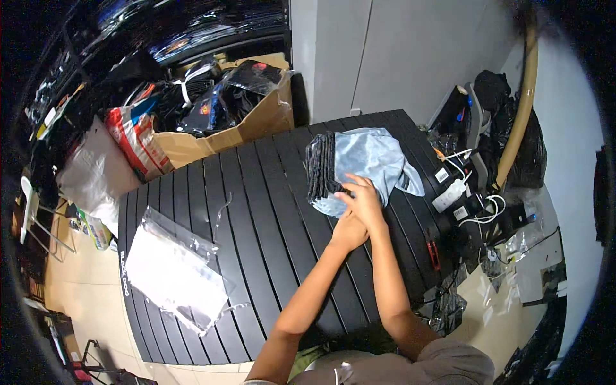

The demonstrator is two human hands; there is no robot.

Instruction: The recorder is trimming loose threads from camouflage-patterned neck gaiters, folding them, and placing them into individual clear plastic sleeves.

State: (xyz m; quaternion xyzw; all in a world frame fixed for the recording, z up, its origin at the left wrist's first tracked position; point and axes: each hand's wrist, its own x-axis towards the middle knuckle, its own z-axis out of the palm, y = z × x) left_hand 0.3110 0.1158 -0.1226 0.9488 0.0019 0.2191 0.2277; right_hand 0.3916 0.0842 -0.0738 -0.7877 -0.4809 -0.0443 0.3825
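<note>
A pile of light blue cloth garments, with several dark bands layered along its left side, lies on the black slatted table toward the back right. My right hand rests over the pile's near part, crossing above my other hand. Its fingers are spread apart and reach toward the dark bands. Just below it, my left hand is at the near edge of the cloth, and its fingers are hidden. On the table's left part lie clear plastic bags in a flat, shiny heap.
Behind the table stands an open cardboard box of dark packaged goods, beside a red and white sack. A red tool lies near the right edge. A white power strip with cables sits beyond it, near a tan pole.
</note>
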